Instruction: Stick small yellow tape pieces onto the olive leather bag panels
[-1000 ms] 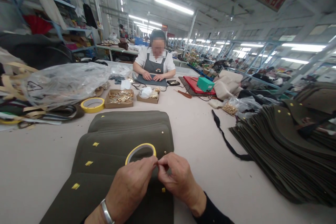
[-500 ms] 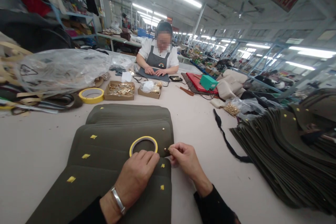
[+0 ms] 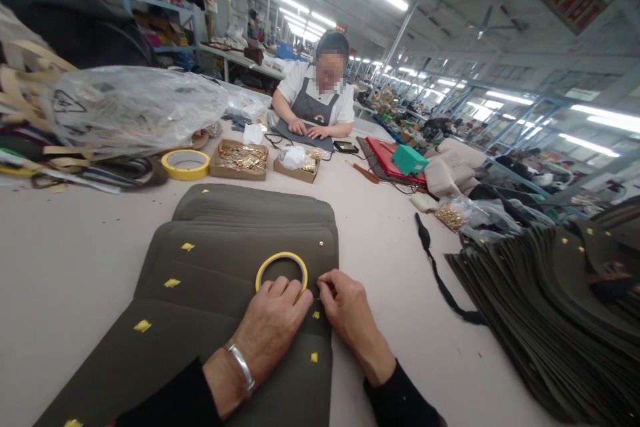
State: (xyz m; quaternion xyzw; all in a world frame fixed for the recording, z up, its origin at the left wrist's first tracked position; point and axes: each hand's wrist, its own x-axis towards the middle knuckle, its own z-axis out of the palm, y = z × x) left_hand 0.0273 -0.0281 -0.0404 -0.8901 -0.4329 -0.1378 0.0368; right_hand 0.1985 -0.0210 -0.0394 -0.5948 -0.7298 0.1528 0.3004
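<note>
Olive-green panels point(image 3: 240, 260) lie overlapped in front of me, with small yellow tape pieces point(image 3: 173, 283) stuck along both sides. My left hand point(image 3: 273, 320), a silver bangle at its wrist, rests on the panels with its fingers closed on the lower rim of a roll of yellow tape point(image 3: 281, 255). At the panels' right edge, my right hand point(image 3: 347, 307) has thumb and forefinger pinched together. What lies between those fingertips is hidden. Above them a small gold stud point(image 3: 321, 243) shows on the panel, and a yellow tape piece point(image 3: 315, 315) sits just below.
A thick stack of olive panels point(image 3: 540, 307) fans out on the right, beside a black strap point(image 3: 440, 280). Across the table are a bigger yellow tape roll point(image 3: 186, 173), a cardboard box of gold metal parts point(image 3: 240, 177), a green box point(image 3: 409, 160) and a co-worker point(image 3: 320, 103).
My right hand's pinched fingers have shifted slightly onto the panel edge, where they now cover a gold stud seen before. My left hand still holds the tape roll. The whole view has turned a little.
</note>
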